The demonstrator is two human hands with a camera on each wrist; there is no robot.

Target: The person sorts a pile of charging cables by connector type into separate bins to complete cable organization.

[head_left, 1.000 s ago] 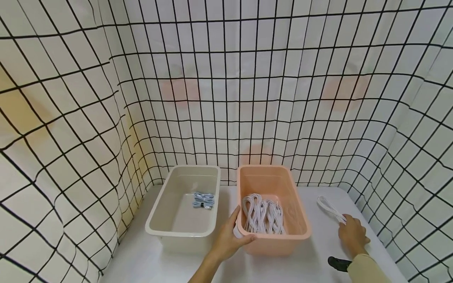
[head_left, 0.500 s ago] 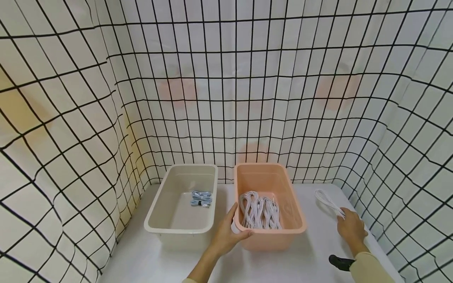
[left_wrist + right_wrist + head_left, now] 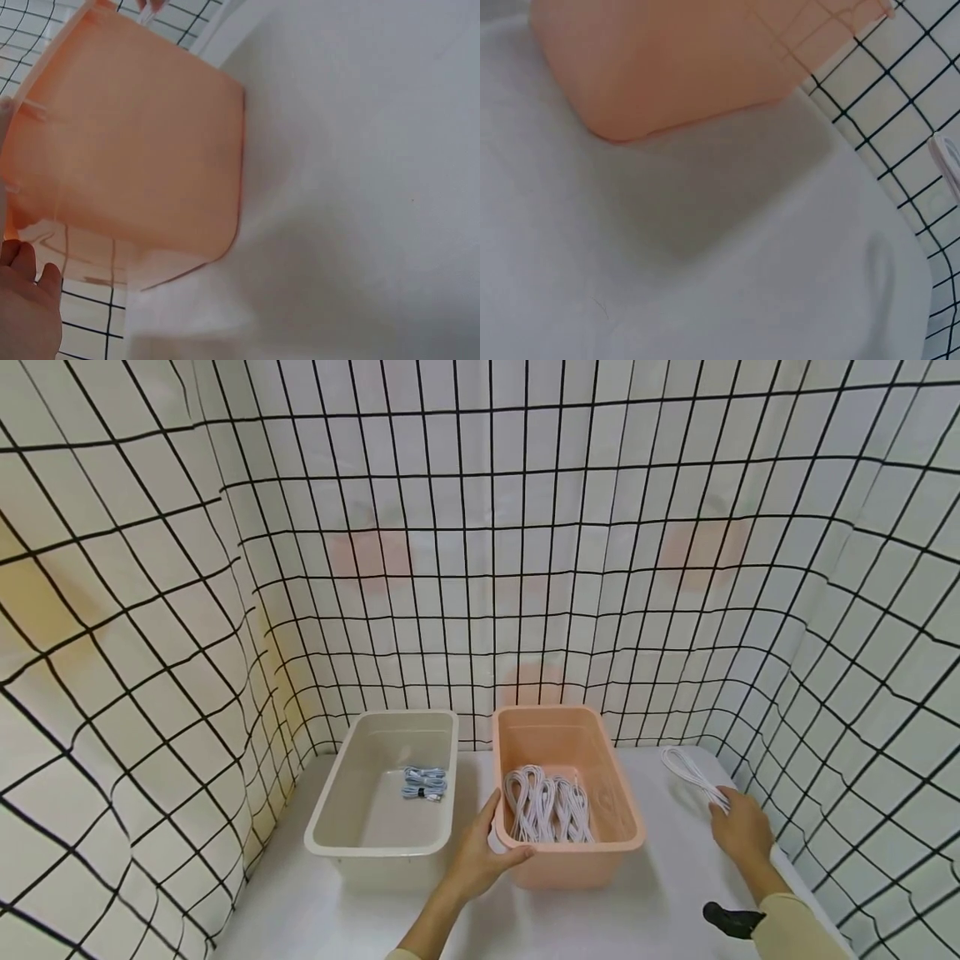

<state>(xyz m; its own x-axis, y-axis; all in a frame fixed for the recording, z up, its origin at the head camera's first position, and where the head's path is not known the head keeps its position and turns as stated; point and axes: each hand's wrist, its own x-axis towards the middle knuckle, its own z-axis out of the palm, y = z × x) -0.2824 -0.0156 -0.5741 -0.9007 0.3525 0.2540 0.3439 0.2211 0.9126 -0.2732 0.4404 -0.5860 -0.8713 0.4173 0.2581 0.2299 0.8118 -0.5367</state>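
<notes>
In the head view, my right hand pinches one end of a coiled white cable to the right of the orange bin. The coil's looped end points away from me, and its shadow lies apart from it on the table. A bit of the white coil shows at the right wrist view's edge. My left hand holds the near left corner of the orange bin, thumb at the front rim and fingers along the left side. Inside that bin lie several white cable coils.
A cream bin stands left of the orange one, with light-blue cable bundles inside. Black netting over white sheeting encloses the back and both sides of the white table. A black strap end sticks out by my right sleeve.
My right hand and the white coil have risen slightly away from the tabletop. My left hand keeps its place on the orange bin. The head view has shifted a little.
</notes>
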